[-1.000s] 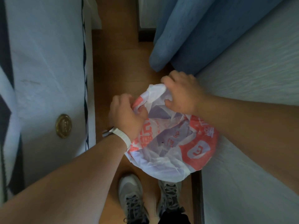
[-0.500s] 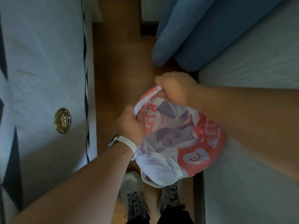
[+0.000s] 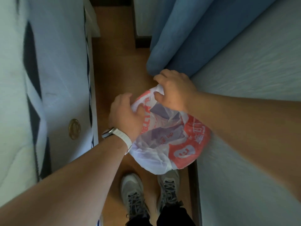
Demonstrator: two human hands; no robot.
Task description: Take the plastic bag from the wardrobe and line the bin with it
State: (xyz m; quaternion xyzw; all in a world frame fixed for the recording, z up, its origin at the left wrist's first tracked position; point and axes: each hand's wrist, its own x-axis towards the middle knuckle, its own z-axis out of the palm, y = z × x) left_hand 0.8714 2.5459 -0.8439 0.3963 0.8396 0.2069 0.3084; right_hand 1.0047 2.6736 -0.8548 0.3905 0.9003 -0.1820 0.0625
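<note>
A crumpled white plastic bag (image 3: pixel 169 141) with red print hangs in the air above the floor, between my two hands. My left hand (image 3: pixel 126 116), with a white watch strap on its wrist, grips the bag's left edge. My right hand (image 3: pixel 174 90) pinches the bag's top edge, fingers curled into the plastic. The bag's mouth is partly spread between them. No bin shows in this view.
A white wardrobe door (image 3: pixel 53 79) with dark diamond marks and a round brass knob (image 3: pixel 74 128) stands at the left. A bed with a pale sheet (image 3: pixel 244 111) and a blue blanket (image 3: pixel 187 35) fills the right. A narrow wooden floor (image 3: pixel 117 62) runs between; my shoes (image 3: pixel 132 190) stand below.
Both hands keep hold of the bag and have reworked their grip on its rim. The bag has shifted slightly with them, and the view has moved a little.
</note>
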